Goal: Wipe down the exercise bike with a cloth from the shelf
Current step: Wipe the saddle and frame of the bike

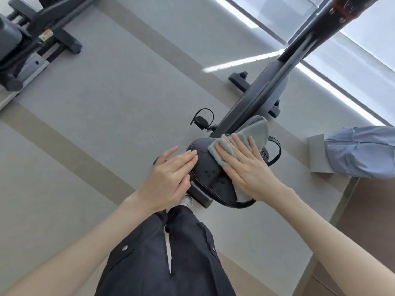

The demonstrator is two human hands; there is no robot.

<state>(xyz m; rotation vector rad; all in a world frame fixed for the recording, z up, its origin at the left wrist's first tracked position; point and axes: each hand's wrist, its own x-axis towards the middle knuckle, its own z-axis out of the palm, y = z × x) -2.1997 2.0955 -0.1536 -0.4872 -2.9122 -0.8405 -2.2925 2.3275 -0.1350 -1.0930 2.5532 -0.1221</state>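
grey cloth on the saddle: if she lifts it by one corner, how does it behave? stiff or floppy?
Probably floppy: the cloth drapes and creases over the saddle under the flat right hand. Likely light, since its free corner hangs unsupported. It may slide on the smooth saddle, which the left hand steadies.

The right hand point(245, 167) lies flat, fingers spread, pressing a grey-green cloth point(250, 137) onto the black saddle point(210, 176) of the exercise bike point(263, 90). The left hand point(168, 178) rests palm-down against the saddle's left edge, fingers together. Small droplets speckle the bare saddle between the hands. A strapped pedal point(202, 120) juts out on the bike's left side. Dark trousers point(171, 253) and a pale shoe point(186, 201) stand below on the grey floor point(106, 114).
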